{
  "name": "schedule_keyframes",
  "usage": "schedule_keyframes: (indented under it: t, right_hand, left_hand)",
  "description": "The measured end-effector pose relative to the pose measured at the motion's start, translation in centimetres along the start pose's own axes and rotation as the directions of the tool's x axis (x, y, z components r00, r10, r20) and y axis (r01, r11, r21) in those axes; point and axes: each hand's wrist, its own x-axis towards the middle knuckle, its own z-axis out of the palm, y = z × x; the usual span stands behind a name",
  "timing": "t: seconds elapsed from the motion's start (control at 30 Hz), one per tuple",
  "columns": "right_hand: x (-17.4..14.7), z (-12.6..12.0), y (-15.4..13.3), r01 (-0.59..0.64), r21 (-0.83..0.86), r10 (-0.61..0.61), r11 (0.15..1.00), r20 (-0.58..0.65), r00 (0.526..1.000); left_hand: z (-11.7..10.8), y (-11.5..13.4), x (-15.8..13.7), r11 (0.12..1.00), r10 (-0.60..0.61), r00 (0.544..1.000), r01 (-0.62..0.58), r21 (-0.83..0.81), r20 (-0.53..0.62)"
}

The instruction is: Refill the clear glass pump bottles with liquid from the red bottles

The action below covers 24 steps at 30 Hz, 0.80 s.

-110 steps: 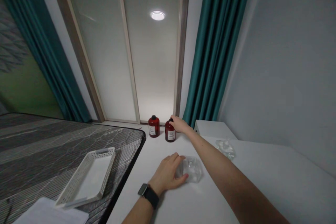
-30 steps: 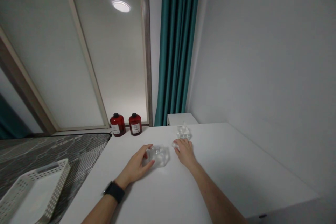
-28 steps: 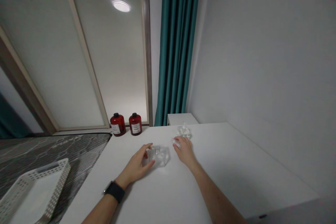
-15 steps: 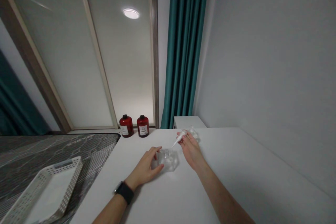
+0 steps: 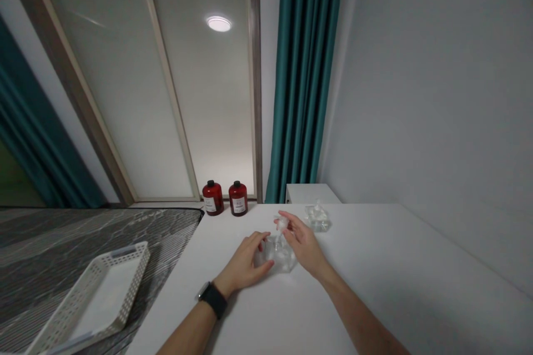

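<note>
We find the left hand (image 5: 244, 266) cupping a clear bottle (image 5: 283, 257) on the table (image 5: 283, 316), the right hand (image 5: 307, 247) pinching a pump head (image 5: 282, 224) over it, fastening unconfirmed; beyond, a second bottle (image 5: 318, 221) and capped red bottles (image 5: 238, 199) stand.

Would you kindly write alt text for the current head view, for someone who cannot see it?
A person's right hand holds a white pump top at the top of a clear bottle, which the left hand cups on a white table. Another clear bottle and two red bottles stand farther back; a white basket lies at left.
</note>
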Motion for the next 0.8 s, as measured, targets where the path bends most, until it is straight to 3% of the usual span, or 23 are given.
schedule_keyframes:
  t: [0.27,0.6,0.8]
  right_hand:
    - [-0.1,0.2,0.6,0.080,-0.237,-0.066,0.968,0.067,0.996]
    - [-0.5,0.7,1.9,0.134,-0.312,-0.097,0.941,0.133,0.986]
    - [-0.7,1.0,1.3,0.138,-0.350,-0.112,0.927,0.092,0.989]
  left_hand:
    - [0.1,-0.2,0.6,1.000,0.025,1.000,-0.026,-0.014,-0.004]
    - [0.0,0.0,0.6,0.999,0.005,1.000,-0.004,-0.032,0.018]
    - [0.0,0.1,0.7,1.000,0.000,1.000,0.000,-0.023,0.020]
